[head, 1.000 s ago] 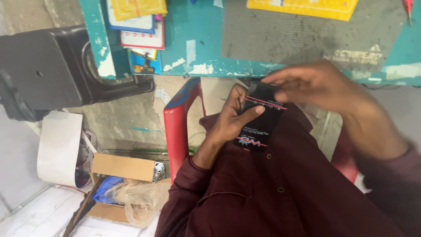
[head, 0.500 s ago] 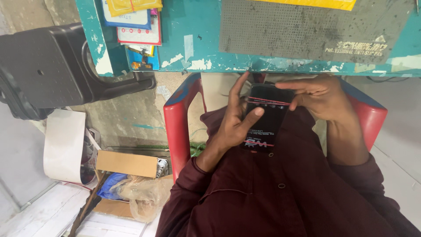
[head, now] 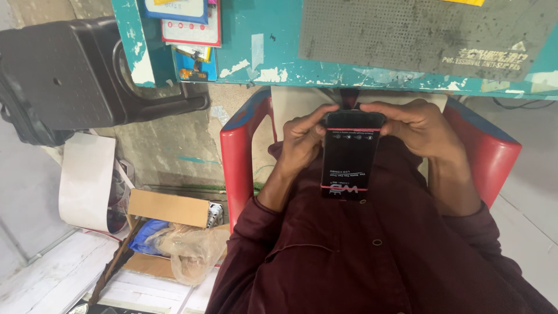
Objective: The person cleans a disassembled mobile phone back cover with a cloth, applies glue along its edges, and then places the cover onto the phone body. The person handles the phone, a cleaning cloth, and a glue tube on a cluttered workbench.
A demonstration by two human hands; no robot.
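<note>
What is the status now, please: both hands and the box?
Left hand and right hand both grip the flat black box at its top end. Box over lap, below teal table. Nothing in the way.

Slim black box, smooth card with a slight sheen, at the centre; maroon shirt, soft matt cloth, at 6 o'clock; glossy red plastic chair; chipped, rough teal-painted table edge at 12 o'clock; brown matt cardboard box at 8 o'clock.

One head-worn camera looks steeply down, close over the lap and red chair, with the teal bench edge along the top.
</note>
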